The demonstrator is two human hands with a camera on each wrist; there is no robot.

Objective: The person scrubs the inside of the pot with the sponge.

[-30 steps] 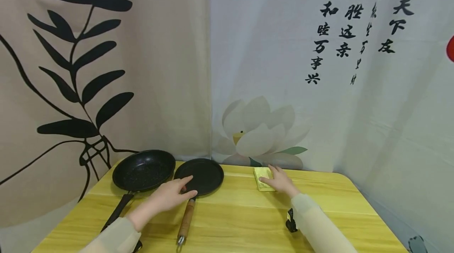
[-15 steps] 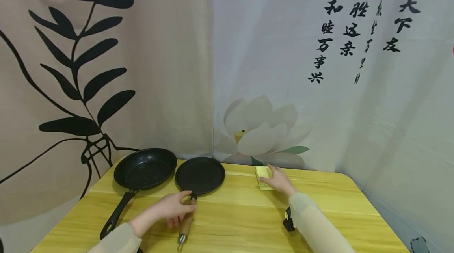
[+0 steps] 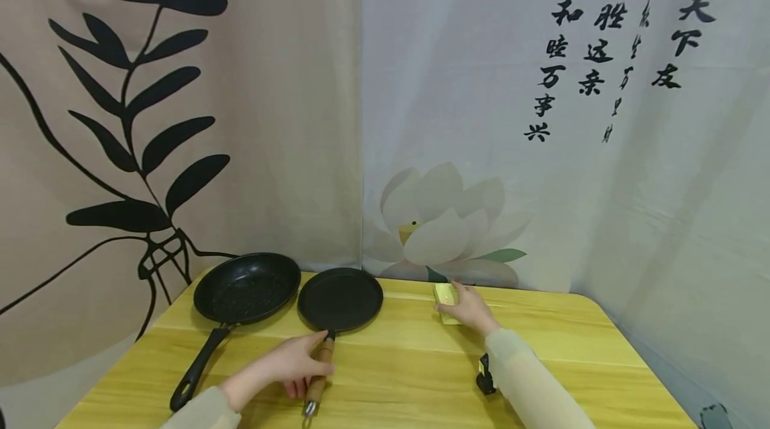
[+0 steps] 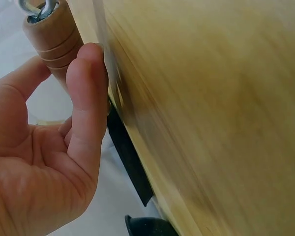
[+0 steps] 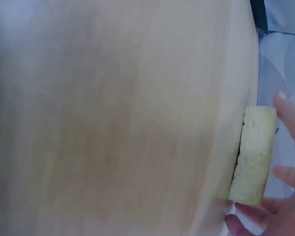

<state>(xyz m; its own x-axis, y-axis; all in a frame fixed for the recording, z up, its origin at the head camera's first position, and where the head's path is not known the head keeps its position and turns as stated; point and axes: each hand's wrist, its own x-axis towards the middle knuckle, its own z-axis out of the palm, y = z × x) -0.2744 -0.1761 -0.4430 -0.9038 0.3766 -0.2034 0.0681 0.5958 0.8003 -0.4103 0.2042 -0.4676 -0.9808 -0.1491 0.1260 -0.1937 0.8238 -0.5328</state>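
A flat black crepe pan (image 3: 340,299) with a wooden handle (image 4: 54,37) lies on the table. My left hand (image 3: 293,359) is over that handle; in the left wrist view its thumb and fingers curl round the wood near the metal hanging ring. My right hand (image 3: 471,309) holds a yellow sponge (image 3: 446,294) near the table's back edge. In the right wrist view the sponge (image 5: 254,155) rests on the tabletop, with fingers (image 5: 290,115) round its ends and its far side. The palm side of this hand is partly out of that view.
A deeper black frying pan (image 3: 246,289) stands to the left, its black handle (image 3: 198,369) pointing toward me. The wooden table (image 3: 391,375) backs onto a printed curtain (image 3: 289,115). A small black object (image 3: 486,375) shows beside the right sleeve.
My left hand has come down from above the crepe pan's disc onto its wooden handle. The right hand has shifted slightly left over the sponge. Both pans stay in place.
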